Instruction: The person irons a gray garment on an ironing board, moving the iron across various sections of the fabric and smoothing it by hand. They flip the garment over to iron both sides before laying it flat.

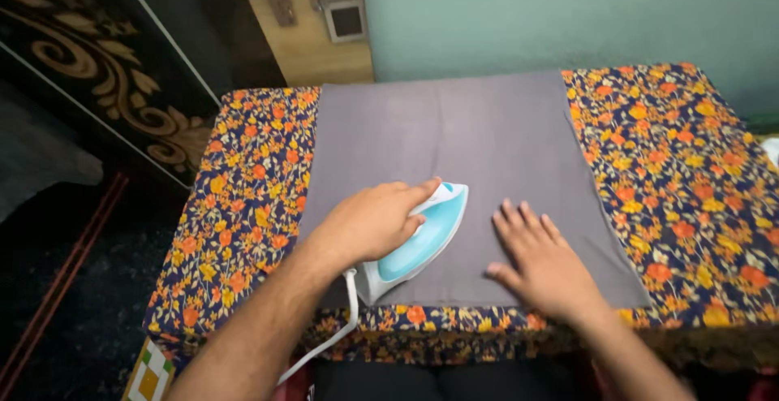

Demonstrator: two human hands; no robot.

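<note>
A grey cloth [454, 149] lies flat on a table covered with a dark floral sheet [243, 206]. My left hand [373, 221] grips the handle of a white and turquoise iron [423, 243], which rests sole-down on the near part of the cloth. My right hand [542, 263] lies flat on the cloth just right of the iron, fingers spread, holding nothing. The iron's white cord [345, 328] hangs off the table's near edge.
A pale green wall [568, 11] stands behind the table. To the left are a dark cabinet with gold swirl patterns [97, 68] and a dark floor [81, 287]. A wooden panel [316, 28] stands at the back left.
</note>
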